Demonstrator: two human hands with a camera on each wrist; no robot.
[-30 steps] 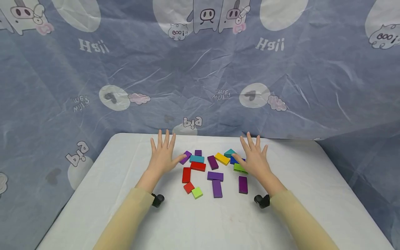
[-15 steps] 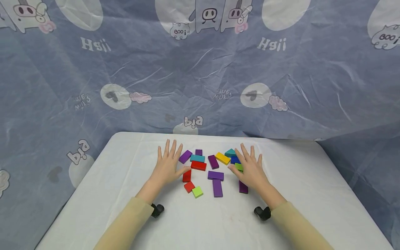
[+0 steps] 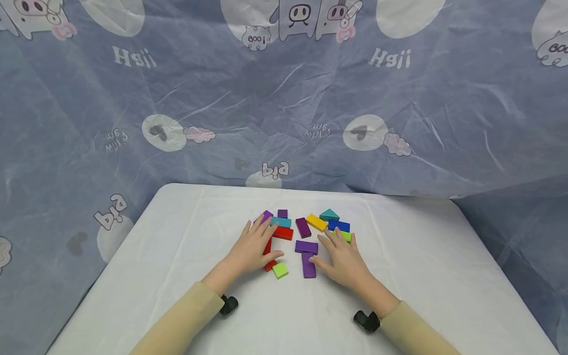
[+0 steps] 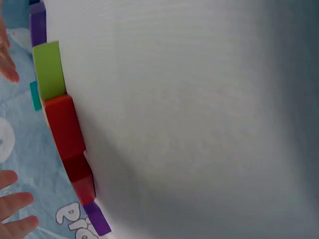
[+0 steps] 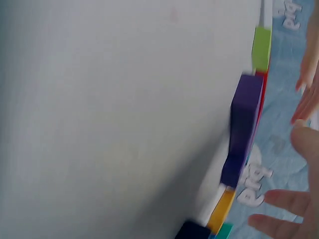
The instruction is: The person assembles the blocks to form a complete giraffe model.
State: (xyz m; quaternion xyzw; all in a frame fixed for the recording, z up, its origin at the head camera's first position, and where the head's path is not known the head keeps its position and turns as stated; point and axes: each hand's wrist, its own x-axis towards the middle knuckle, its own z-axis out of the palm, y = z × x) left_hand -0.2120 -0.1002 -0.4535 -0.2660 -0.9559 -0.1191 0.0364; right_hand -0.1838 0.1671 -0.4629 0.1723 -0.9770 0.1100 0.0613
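Observation:
My left hand (image 3: 252, 246), fingers spread and relaxed, is over the left group of toy blocks. It partly covers the upright red block (image 3: 268, 246) and the small red block (image 3: 270, 266); its thumb points toward the lime square block (image 3: 280, 270). My right hand (image 3: 345, 261) is likewise spread, its thumb overlapping the long purple block (image 3: 308, 268) and its fingertips close to the lime block (image 3: 344, 236). A dark purple block is hidden beneath it. Fingers (image 4: 17, 201) show at the left wrist view's edge, and others (image 5: 286, 201) in the right wrist view. Neither hand holds anything.
Farther back lie a teal triangle (image 3: 329, 215), a blue block (image 3: 339, 225), a yellow block (image 3: 316, 222), a light blue block (image 3: 281, 222) and several purple blocks. The white-covered table (image 3: 412, 276) meets a blue patterned cloth (image 3: 266, 98) behind it.
Both hands have come down and back toward me and inward, from beyond the block group's sides to over the blocks. The visible blocks stay in place; the dark purple one is now covered.

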